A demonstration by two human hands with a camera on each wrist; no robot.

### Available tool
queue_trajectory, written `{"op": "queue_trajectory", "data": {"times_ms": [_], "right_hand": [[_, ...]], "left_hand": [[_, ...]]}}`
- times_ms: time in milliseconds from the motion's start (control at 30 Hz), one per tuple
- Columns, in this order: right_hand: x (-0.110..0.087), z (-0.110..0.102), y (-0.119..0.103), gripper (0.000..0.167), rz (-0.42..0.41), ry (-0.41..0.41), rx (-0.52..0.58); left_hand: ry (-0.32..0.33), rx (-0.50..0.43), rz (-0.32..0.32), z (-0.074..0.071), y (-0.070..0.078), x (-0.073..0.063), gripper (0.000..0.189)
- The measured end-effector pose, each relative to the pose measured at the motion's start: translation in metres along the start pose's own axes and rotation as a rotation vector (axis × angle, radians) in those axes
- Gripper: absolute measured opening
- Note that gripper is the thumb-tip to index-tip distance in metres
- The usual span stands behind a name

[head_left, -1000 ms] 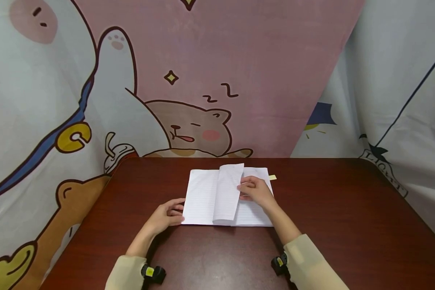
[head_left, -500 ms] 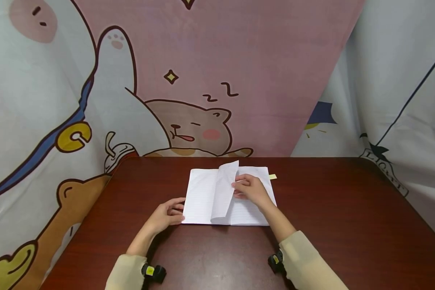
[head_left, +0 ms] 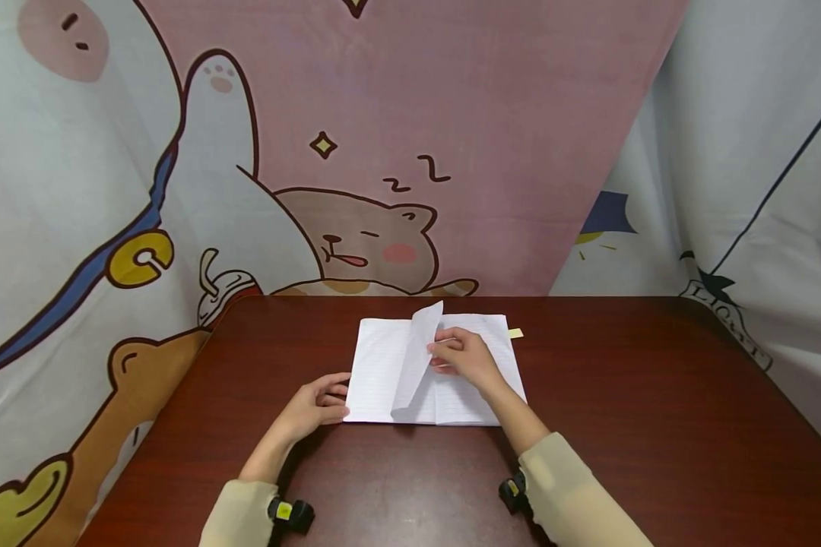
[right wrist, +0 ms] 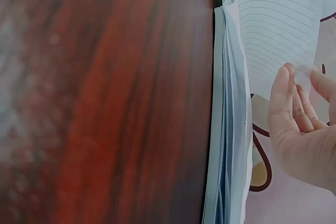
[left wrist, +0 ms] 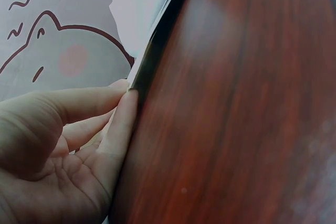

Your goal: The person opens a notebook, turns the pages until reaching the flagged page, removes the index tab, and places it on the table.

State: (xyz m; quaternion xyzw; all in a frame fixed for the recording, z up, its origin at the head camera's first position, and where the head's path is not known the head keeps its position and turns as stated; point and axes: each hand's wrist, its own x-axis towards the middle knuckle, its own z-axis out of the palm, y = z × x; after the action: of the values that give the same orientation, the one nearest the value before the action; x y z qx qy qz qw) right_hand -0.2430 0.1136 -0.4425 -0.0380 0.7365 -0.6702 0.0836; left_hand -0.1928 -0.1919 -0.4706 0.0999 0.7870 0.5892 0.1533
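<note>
Cartoon cloth (head_left: 520,137) hangs behind a brown table (head_left: 622,403); lower centre lies an open notebook (head_left: 374,365). The left hand (head_left: 306,410) pinches its left edge; the right hand (head_left: 468,358) pinches a leaf (head_left: 416,361), now swung farther left, seemingly past halfway over.

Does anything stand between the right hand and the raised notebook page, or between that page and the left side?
Nothing visible does: the right hand touches the raised page, and no object shows on the left page. The left hand is only at that page's outer edge.
</note>
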Motion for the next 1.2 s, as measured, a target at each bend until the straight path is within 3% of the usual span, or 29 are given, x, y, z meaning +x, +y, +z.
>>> {"op": "queue_trajectory", "data": {"times_ms": [900,1200], "right_hand": [[0.002,0.011,-0.006,0.045,-0.037,-0.004,0.005],[0.002,0.015,-0.006,0.034,-0.056,0.009,0.038]], "left_hand": [[0.004,-0.009,0.002,0.001,0.0,0.0,0.061],[0.005,-0.008,-0.001,-0.001,-0.003,0.0,0.06]]}}
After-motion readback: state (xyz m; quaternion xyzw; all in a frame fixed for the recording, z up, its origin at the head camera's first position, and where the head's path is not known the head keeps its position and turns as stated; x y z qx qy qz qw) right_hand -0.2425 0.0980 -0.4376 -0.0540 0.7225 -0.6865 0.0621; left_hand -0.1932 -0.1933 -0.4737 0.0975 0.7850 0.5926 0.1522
